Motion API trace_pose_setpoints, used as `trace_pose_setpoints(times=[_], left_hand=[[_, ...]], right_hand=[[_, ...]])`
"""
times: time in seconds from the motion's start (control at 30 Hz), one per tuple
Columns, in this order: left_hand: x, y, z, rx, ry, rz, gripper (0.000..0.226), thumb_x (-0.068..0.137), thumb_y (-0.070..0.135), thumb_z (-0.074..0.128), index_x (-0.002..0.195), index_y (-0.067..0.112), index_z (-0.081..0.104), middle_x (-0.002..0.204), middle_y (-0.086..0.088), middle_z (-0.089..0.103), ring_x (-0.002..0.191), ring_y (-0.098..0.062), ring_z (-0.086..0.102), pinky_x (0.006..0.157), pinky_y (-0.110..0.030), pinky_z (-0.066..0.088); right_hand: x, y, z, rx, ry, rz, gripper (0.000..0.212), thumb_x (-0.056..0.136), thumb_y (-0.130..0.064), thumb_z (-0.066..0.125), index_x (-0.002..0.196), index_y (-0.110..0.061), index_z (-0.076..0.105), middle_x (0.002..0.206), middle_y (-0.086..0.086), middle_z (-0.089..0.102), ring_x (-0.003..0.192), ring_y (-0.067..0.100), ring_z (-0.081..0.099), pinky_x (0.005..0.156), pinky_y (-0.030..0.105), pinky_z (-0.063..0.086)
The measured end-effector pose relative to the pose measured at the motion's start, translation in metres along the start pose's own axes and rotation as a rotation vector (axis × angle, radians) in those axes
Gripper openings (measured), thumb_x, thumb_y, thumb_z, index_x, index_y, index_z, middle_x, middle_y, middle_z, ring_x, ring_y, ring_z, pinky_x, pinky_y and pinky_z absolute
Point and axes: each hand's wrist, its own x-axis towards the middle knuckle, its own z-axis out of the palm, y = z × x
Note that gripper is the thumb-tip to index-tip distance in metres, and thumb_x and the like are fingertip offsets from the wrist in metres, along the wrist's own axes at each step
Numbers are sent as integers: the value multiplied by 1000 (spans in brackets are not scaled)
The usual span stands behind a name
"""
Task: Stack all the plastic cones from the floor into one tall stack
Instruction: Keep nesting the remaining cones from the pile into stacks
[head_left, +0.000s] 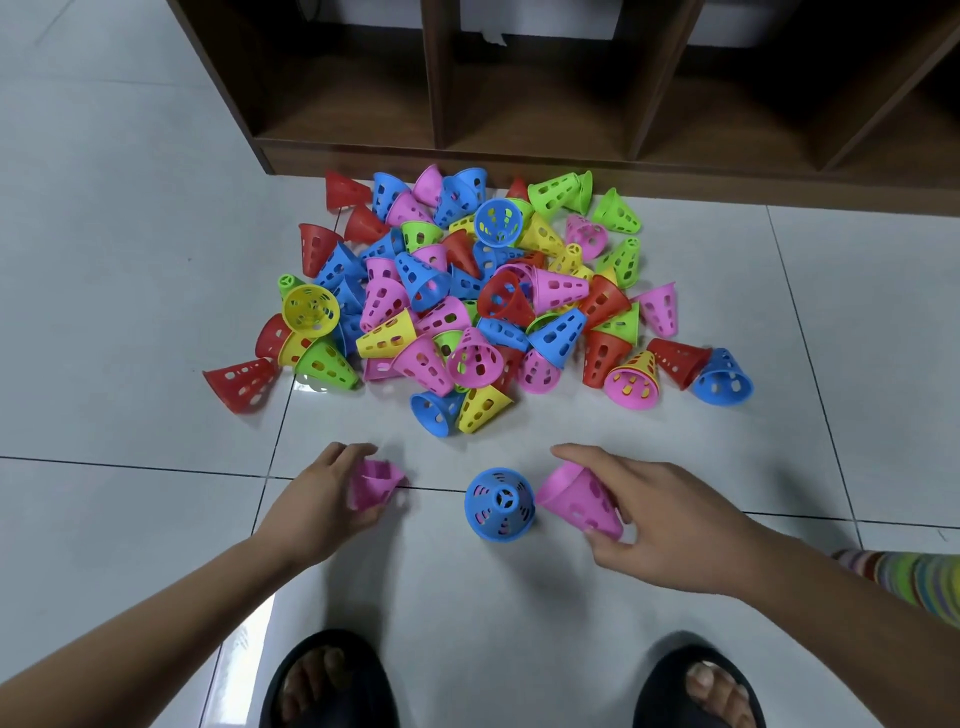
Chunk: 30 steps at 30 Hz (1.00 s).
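on the floor (156, 322) in the head view, a blue cone (500, 512) stands upright, wide end down, tip towards the camera. it looks like the base i am building on. the pile (467, 296) of loose cones lies beyond it, against the foot of the shelf (519, 150), and none of it is stacked yet.

my left hand (317, 499) has its fingers curled round a pink cone (376, 483), blurred and on its side, well to the left of the blue cone. my right hand (654, 514) grips a second pink cone (579, 499) between thumb and fingers. it is tilted, its wide mouth just beside the blue cone, whether touching i cannot tell.

the step in hand, as i judge it, is capping the blue cone with the second pink cone. to do it well i would turn the mouth straight down, centre it over the blue tip and lower it with no sideways push, since a light cone on smooth tile should slide easily. i would seat it fully, then add the pink cone the same way. at the right edge a striped thing (914, 577) shows; it may be a stack, but i cannot tell.
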Motion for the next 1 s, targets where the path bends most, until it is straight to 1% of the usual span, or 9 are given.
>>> trace_pose_setpoints(times=[0.17,0.33,0.47,0.53,0.63,0.7,0.83,0.93,1.0], left_hand=[[-6,24,-17,-90,-24,97,79,75,35,91,143,34,52,130,14,50,103,-17,66,79,-29,61],[-16,68,-45,-143,-8,243,78,79,40,90,143,40,46,134,23,49,109,-7,61,77,-21,60],[-24,99,-62,-107,12,331,82,81,37,87,148,44,41,137,27,50,103,-4,63,75,-17,57],[-27,108,-67,-93,16,372,83,81,35,86,150,44,41,136,26,53,101,-5,62,76,-16,55],[-29,116,-73,-120,15,368,80,83,41,87,148,47,41,132,25,57,103,-7,62,81,-18,55],[-30,120,-75,-175,1,359,76,83,43,87,145,49,43,131,27,56,106,-8,62,83,-19,57],[-30,127,-80,-301,10,383,60,82,36,92,132,42,58,126,24,65,102,-13,68,80,-23,57],[-30,132,-82,-354,32,402,51,83,37,92,125,40,63,118,17,70,95,-19,69,72,-29,55],[-31,136,-81,-391,49,402,49,84,37,92,123,41,64,115,15,70,95,-21,68,71,-32,55]], right_hand=[[-12,-25,-24,-50,-75,-46,85,81,-49,61,154,-57,17,82,-28,49,76,5,51,72,21,48],[-9,-47,-35,-89,-91,-74,94,82,-49,58,158,-60,3,81,-25,47,78,7,48,70,22,43],[-2,-57,-40,-133,-76,-125,96,85,-47,55,160,-57,-3,94,-14,57,85,14,57,73,30,48],[2,-60,-41,-152,-60,-136,94,87,-47,55,160,-55,-3,90,-14,52,83,15,56,71,32,46],[9,-64,-38,-159,-33,-145,87,87,-48,58,157,-54,6,78,-19,39,76,12,46,67,29,39],[11,-62,-34,-126,-31,-137,77,89,-50,60,152,-52,17,76,-23,40,77,13,48,66,28,40],[12,-58,-29,17,6,-134,52,92,-52,66,135,-44,38,89,-36,50,78,6,52,61,18,41],[13,-58,-22,137,30,-90,50,92,-53,71,130,-45,40,94,-38,52,89,-4,56,69,14,45],[13,-58,-16,210,41,-63,52,90,-50,75,129,-46,41,95,-32,57,94,-4,58,73,15,48]])
